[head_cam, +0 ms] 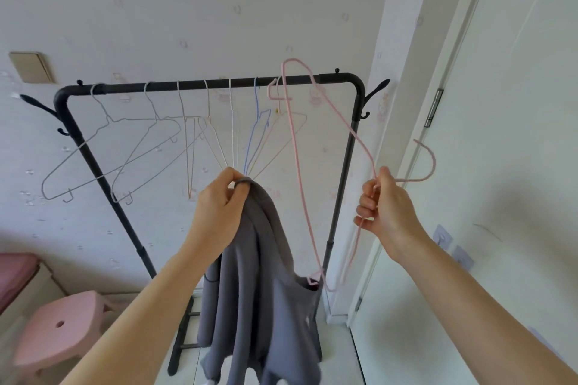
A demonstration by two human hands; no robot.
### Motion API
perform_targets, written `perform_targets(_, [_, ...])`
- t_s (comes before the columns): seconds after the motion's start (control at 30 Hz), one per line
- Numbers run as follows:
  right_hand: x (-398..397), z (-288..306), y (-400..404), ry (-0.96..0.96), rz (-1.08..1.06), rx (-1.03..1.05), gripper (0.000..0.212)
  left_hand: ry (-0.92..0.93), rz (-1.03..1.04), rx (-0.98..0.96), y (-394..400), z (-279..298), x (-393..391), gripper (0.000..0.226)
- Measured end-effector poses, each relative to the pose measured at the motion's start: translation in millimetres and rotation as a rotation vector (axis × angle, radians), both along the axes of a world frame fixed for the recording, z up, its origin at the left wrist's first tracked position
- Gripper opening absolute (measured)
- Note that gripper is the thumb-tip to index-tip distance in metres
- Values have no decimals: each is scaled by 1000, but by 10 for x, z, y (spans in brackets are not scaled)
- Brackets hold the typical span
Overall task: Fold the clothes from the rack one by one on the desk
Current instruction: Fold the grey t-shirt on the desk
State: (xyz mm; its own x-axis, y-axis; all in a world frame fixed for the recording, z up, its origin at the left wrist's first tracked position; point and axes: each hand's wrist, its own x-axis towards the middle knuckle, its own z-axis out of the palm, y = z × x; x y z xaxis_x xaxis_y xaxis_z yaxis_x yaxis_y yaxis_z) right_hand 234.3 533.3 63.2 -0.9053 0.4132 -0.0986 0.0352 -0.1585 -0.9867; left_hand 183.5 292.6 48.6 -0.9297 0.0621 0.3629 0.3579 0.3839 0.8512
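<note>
Before rack (206, 84), garment (259, 275) in left hand (219, 212).

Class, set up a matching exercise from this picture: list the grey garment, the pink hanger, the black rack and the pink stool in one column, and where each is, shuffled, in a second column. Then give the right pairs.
Things
1. grey garment
2. pink hanger
3. black rack
4. pink stool

Places
A. stands on the floor at lower left
B. held by the right hand
C. carries several bare hangers on its top bar
D. pinched at its top by the left hand

Pairs: 1-D, 2-B, 3-C, 4-A
</note>
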Motion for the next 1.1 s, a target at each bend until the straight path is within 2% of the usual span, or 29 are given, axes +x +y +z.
perform_targets(0.1, [-111,59,38,-2,-35,152,41,6,32,10,-71,-14,-60,18])
perform_targets(0.33, [-935,156,212,-60,30,554,27,72,126,-54,-206,12,-310,18])
perform_targets(0.5, [-1887,374,381,-92,80,633,28,108,222,-137,-274,67,-507,19])
perform_targets(0.73, [-2915,696,469,-133,115,870,24,112,414,-189,-332,119,-661,16])
perform_targets(0.93, [-3138,614,480,-213,178,1064,21,110,479,-164,-299,148,-729,16])
perform_targets(1.1, [-3145,408,472,-259,288,980,21,100,544,-154,-253,148,-808,15])
